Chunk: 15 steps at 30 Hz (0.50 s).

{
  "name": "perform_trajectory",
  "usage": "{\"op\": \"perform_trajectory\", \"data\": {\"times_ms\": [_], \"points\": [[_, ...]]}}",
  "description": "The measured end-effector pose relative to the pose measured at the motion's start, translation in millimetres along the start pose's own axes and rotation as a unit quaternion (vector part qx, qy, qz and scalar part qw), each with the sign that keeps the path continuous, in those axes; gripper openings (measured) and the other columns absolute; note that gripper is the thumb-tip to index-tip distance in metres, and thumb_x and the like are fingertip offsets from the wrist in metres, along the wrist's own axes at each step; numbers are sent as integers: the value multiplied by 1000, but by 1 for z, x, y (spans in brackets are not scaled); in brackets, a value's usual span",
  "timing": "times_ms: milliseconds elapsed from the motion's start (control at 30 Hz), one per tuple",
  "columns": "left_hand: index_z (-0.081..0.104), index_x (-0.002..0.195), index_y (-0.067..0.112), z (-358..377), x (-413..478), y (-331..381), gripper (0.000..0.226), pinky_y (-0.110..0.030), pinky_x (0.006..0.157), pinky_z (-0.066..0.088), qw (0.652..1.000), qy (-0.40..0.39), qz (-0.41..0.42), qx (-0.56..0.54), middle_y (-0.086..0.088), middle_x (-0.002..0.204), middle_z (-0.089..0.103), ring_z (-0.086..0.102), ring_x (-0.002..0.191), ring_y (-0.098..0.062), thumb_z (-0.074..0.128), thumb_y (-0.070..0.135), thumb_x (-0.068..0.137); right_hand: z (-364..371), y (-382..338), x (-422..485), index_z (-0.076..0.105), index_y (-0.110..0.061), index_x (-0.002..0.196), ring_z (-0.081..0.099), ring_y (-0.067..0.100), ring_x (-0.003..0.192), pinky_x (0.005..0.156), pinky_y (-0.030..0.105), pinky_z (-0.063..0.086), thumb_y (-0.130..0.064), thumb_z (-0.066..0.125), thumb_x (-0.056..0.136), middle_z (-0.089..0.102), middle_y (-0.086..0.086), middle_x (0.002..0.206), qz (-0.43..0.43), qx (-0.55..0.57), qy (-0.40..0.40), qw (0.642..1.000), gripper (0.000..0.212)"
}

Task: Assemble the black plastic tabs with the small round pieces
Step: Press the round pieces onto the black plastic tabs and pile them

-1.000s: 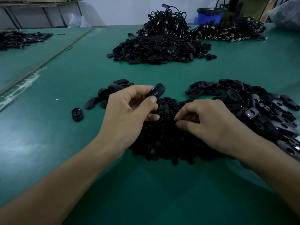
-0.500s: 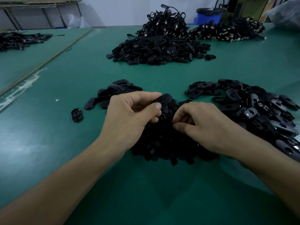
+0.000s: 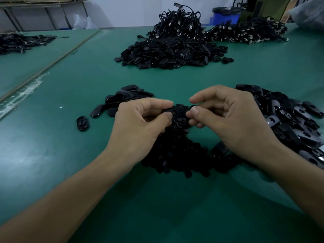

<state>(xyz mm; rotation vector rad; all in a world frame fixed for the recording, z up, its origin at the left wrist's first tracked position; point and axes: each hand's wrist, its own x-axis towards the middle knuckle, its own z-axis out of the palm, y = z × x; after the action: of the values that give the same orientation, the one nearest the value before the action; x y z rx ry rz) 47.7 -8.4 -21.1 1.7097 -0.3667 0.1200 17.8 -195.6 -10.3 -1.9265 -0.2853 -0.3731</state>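
A black plastic tab [image 3: 177, 110] is held just above a heap of small round pieces [image 3: 177, 155] in the middle of the green table. My left hand [image 3: 138, 127] pinches the tab's left end between thumb and forefinger. My right hand [image 3: 233, 120] meets it from the right, thumb and forefinger pinched at the tab's right end; whether a round piece sits between those fingertips is hidden. To the right lies a pile of loose tabs [image 3: 289, 118]. A smaller group of tabs [image 3: 121, 99] lies to the left.
A single tab [image 3: 82, 123] lies apart at the left. Farther back stand a large mound of black parts [image 3: 171, 51] and a pile of corded pieces [image 3: 245, 33]. Another dark pile [image 3: 21, 42] lies on the neighbouring table at far left. A blue bin [image 3: 224, 16] stands behind.
My right hand lifted off the round-piece heap and came up to the tab. My left hand lowered the tab and turned it toward the right hand.
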Motion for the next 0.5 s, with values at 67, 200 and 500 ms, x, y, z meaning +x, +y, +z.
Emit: {"op": "perform_trajectory", "data": {"times_ms": [67, 200, 500], "points": [[75, 88, 27, 0, -1, 0, 28, -16, 62, 53, 1000, -3, 2, -10, 4, 74, 76, 70, 65, -7, 73, 0, 86, -1, -1, 0, 71, -22, 91, 74, 14, 72, 68, 23, 58, -7, 71, 89, 76, -2, 78, 5, 32, 2, 999, 15], [76, 88, 24, 0, -1, 2, 26, -16, 62, 54, 999, -9, 6, -32, 2, 73, 76, 71, 65, -9, 74, -2, 85, -1, -2, 1, 73, -20, 88, 71, 14, 64, 59, 20, 53, -5, 70, 90, 75, 4, 74, 15, 81, 2, 997, 16], [77, 91, 23, -1, -2, 2, 24, -18, 62, 55, 1000, -5, 14, -18, 2, 75, 77, 72, 66, -12, 75, 0, 85, -1, -2, 1, 76, -17, 84, 72, 14, 70, 64, 18, 53, -1, 74, 84, 75, 6, 76, 35, 152, 5, 988, 16]]}}
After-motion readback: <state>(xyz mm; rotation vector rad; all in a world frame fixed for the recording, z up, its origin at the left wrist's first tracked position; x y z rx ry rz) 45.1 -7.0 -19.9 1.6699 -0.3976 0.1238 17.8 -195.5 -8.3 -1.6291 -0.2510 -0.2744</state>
